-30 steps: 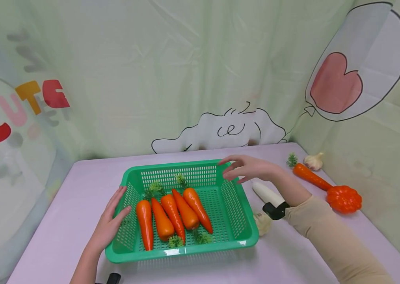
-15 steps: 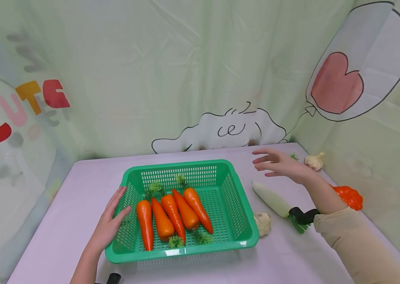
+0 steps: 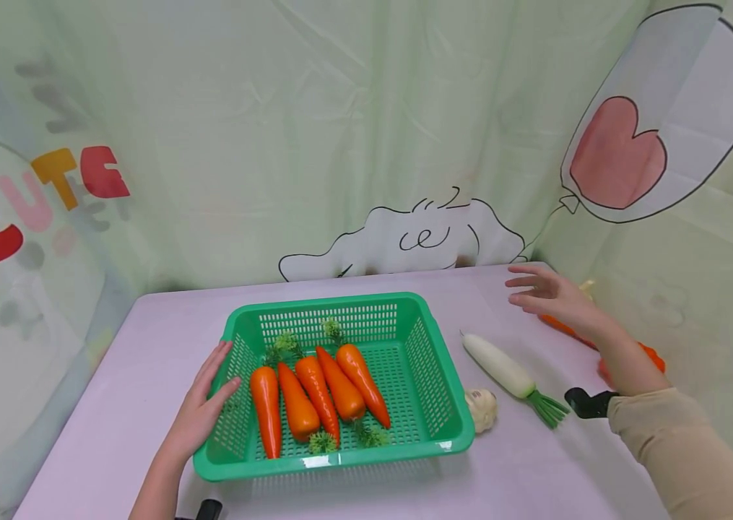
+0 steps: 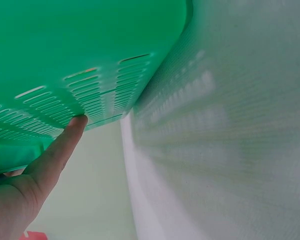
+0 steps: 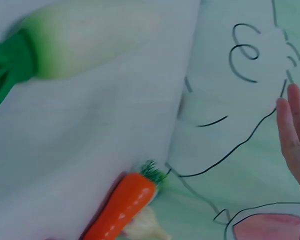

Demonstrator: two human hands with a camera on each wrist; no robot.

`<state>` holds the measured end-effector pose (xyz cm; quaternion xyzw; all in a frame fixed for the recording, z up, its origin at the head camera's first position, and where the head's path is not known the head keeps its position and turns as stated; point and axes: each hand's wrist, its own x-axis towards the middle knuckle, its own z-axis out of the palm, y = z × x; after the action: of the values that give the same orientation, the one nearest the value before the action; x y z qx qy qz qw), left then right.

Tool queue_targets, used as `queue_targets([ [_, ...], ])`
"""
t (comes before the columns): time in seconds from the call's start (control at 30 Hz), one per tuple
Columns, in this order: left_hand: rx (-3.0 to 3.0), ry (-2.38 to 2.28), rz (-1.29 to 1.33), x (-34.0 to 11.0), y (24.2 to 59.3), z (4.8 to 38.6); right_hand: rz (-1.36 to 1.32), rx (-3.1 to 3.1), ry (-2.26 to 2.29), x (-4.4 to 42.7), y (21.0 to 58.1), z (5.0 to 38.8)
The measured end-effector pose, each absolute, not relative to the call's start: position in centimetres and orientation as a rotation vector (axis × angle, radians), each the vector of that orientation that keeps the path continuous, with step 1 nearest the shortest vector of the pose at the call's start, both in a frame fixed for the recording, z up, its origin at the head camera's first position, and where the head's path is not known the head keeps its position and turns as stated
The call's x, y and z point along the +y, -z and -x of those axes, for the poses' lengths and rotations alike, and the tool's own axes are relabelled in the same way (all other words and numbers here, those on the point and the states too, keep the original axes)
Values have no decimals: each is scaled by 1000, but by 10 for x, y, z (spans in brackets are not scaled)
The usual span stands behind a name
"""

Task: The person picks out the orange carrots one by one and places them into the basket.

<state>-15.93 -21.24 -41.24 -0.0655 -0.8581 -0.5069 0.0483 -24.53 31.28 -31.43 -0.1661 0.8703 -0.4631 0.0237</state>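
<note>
Several orange carrots (image 3: 266,412) with green tops lie in a green plastic basket (image 3: 398,453) in the head view. My left hand (image 3: 202,408) rests against the basket's left side, its fingers extended. In the left wrist view, a straight digit (image 4: 65,145) touches the slotted wall. My right hand (image 3: 554,300) is in the air at the back right of the table, fingers loosely spread, holding nothing. It is nearest to another carrot (image 3: 561,325), which it partly hides in the head view; in the right wrist view that carrot (image 5: 122,207) shows its leafy top.
A white radish (image 3: 499,365) with green stalks lies right of the basket. A garlic bulb (image 3: 482,410) sits against the basket's right side. An orange-red ribbed vegetable (image 3: 654,355) and another garlic bulb (image 5: 145,225) are near the right edge, partly hidden. Printed curtains hang behind.
My right hand has moved right, from above the basket's back right corner to near the carrot at the table's right, uncovering the white radish. My left hand and the basket have stayed still.
</note>
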Motion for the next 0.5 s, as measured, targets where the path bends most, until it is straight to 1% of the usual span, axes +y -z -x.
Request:
queue_targets([
  [0.17,-2619,1540,197,-213,412,160,453,2734,1506,335,331,254],
  [0.23,-2613,1545,198,-213,412,160,373,2758,1536,347,342,261],
  [0.37,-2596,1558,210,-212,413,160,152,2795,1534,381,369,283],
  [0.5,-2591,1554,214,-213,412,159,-165,2763,1584,416,402,313],
])
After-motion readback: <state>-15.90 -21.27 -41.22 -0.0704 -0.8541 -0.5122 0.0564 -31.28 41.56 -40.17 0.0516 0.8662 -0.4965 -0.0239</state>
